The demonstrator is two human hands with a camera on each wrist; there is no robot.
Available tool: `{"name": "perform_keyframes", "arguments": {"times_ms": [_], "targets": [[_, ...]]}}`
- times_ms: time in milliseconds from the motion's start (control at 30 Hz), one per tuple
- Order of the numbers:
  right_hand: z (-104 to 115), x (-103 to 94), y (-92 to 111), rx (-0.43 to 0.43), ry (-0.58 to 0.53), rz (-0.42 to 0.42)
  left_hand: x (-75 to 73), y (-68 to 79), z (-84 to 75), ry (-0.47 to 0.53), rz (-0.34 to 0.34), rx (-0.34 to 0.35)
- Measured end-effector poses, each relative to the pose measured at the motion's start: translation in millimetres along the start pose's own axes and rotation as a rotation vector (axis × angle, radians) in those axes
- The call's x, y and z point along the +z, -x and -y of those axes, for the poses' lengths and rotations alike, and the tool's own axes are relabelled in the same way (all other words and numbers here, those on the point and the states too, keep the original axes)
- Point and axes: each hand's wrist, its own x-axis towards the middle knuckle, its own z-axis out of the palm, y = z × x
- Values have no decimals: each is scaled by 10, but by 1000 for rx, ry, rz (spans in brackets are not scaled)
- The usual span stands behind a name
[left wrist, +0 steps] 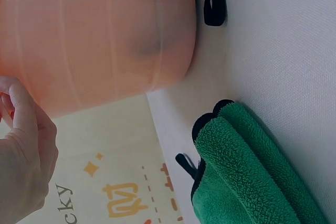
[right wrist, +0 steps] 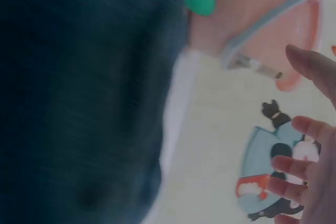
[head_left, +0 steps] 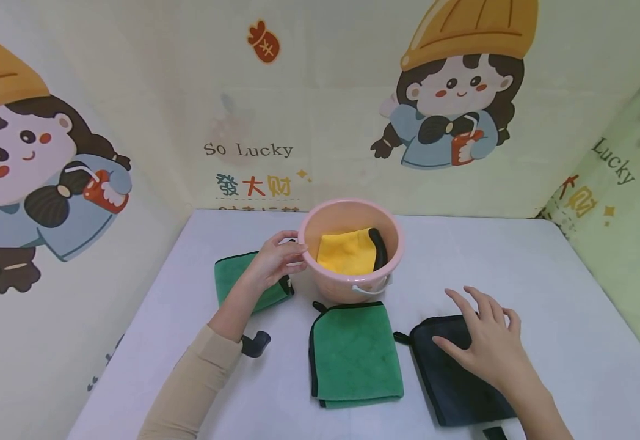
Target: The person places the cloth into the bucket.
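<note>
A pink bucket [head_left: 328, 284] with a pale handle stands at the table's far side. Inside it lies a folded yellow cloth [head_left: 347, 252] with a black edge. My left hand [head_left: 278, 260] holds the bucket's left rim with bent fingers; the left wrist view shows this hand [left wrist: 26, 145] against the bucket wall [left wrist: 100, 40]. Over a folded dark towel [head_left: 435, 366] hovers my right hand [head_left: 490, 348], fingers spread and holding nothing. The right wrist view also shows these spread fingers, with the dark towel [right wrist: 79, 98] filling its left side.
In front of the bucket lies a folded green towel [head_left: 357, 354] with a black border. Another green towel [head_left: 232, 275] is partly behind my left forearm. A small dark object [head_left: 256, 344] shows beside the left sleeve. Printed cloth walls [head_left: 309, 122] bound the white table [head_left: 490, 256].
</note>
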Motion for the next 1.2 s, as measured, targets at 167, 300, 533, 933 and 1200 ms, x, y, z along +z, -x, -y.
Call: {"name": "perform_keyframes", "arguments": {"times_ms": [167,300,533,933,1200], "targets": [[-8,137,189,62,13,54,2,7,-2,3,-3,-6],[-19,233,304,107,20,127,1,11,-7,7,-5,-7],[-16,352,404,141,9,227,-1,10,-8,0,-8,-6],[10,478,393,154,8,305,-4,-2,1,0,-12,1],[-6,497,360,158,-22,329,-8,2,0,17,-5,-3]]}}
